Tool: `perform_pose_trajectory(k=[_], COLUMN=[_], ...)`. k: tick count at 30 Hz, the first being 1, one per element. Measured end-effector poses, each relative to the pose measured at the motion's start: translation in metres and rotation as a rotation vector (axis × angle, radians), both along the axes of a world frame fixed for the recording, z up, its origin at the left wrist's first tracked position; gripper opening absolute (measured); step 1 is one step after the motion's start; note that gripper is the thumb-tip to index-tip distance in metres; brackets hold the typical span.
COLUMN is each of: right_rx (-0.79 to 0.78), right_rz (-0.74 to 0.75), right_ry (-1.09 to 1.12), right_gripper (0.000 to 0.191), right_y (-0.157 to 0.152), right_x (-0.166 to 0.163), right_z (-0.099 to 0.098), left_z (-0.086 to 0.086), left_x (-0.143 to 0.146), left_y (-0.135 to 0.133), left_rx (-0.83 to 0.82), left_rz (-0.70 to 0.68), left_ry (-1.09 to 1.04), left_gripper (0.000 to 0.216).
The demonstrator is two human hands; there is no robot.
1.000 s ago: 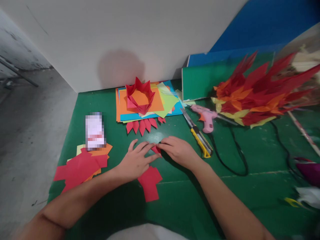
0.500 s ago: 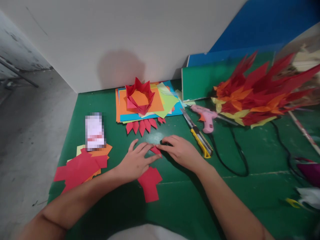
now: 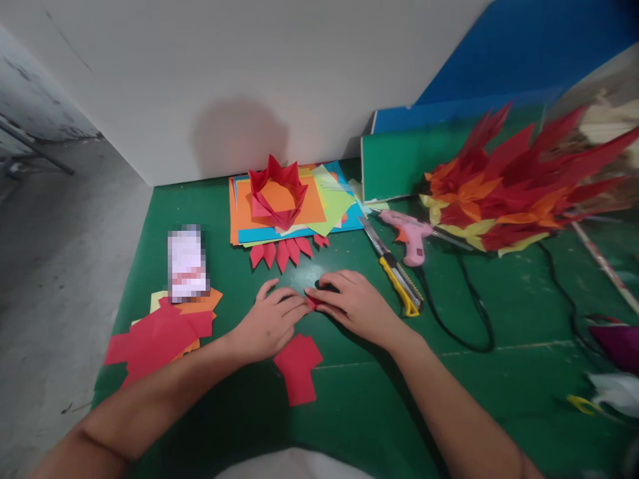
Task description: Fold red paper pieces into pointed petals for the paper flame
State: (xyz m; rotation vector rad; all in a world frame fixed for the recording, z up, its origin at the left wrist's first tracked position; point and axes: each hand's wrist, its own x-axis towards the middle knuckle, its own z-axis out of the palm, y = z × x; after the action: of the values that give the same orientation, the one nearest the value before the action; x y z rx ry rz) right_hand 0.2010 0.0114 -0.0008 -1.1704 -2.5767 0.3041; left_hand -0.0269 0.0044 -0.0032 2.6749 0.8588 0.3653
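Observation:
Between my fingertips is a small folded piece of red paper (image 3: 313,303), mostly covered by them. My left hand (image 3: 272,322) presses its fingertips on the paper's left side, thumb lifted apart. My right hand (image 3: 352,303) is closed on the right side of it, fingers bent. Just below lies a flat red paper cutout (image 3: 298,369). Above my hands a row of pointed red paper petals (image 3: 287,253) rests by a stack of coloured paper (image 3: 242,209). A red folded paper ring (image 3: 257,199) with pointed tips sits on that stack.
Right of my hands lie a yellow utility knife (image 3: 397,279) and a pink glue gun (image 3: 412,236) with a black cord. A large red and orange paper flower (image 3: 529,173) stands beyond. A blurred phone (image 3: 187,263) and red cutouts (image 3: 160,336) are at left.
My fingers have closed in around the small red paper, so less of it shows. My left fingers have drawn together, and my right fingers have shifted slightly left.

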Motion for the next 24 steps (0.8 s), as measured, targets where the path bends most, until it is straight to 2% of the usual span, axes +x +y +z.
perform_pose_trajectory(k=[5, 10, 17, 21, 24], right_rx=[0.014, -0.046, -0.096, -0.075, -0.029], right_rz=[0.021, -0.003, -0.032, -0.011, 0.017], right_ry=[0.034, 0.089, 0.131, 0.130, 0.099], right_gripper=[0.026, 0.038, 0.010, 0.004, 0.008], right_y=[0.0014, 0.0013, 0.0036, 0.0049, 0.0038], right_x=[0.0001, 0.0034, 0.0020, 0.0026, 0.0021], right_z=[-0.0022, -0.0004, 0.0002, 0.0008, 0.0008], left_z=[-0.0017, -0.0014, 0.0021, 0.0006, -0.0005], left_x=[0.0011, 0.0029, 0.0018, 0.0000, -0.0002], left_y=[-0.0014, -0.0008, 0.0004, 0.0009, 0.0017], left_rx=[0.034, 0.001, -0.039, -0.045, -0.059], left_rz=[0.051, 0.082, 0.055, 0.043, 0.034], left_ry=[0.031, 0.029, -0.024, -0.034, -0.038], left_gripper=[0.038, 0.037, 0.038, 0.042, 0.043])
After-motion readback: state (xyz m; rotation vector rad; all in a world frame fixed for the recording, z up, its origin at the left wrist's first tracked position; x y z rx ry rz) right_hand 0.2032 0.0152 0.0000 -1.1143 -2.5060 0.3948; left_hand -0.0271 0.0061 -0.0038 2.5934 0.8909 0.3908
